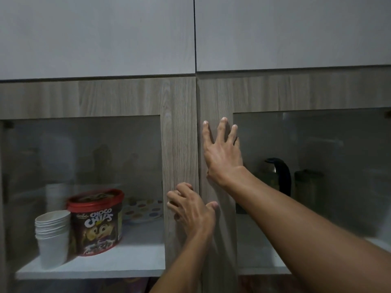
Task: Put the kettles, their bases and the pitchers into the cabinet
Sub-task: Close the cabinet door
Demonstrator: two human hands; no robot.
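The cabinet has two wood-framed glass doors, both closed. My right hand [222,151] lies flat with spread fingers on the wooden frame of the right door [215,98]. My left hand [190,208] has its fingers curled on the inner edge of the left door [179,134], near the seam between the doors. Behind the right glass a steel kettle with a black handle [277,176] stands on the white shelf, with a dim pitcher-like container [306,187] beside it on the right.
Behind the left glass stand a stack of white paper cups [53,233], a red-lidded Choco Chips tub [96,220] and spotted plates [143,210]. Plain grey upper cabinet doors [97,34] hang above.
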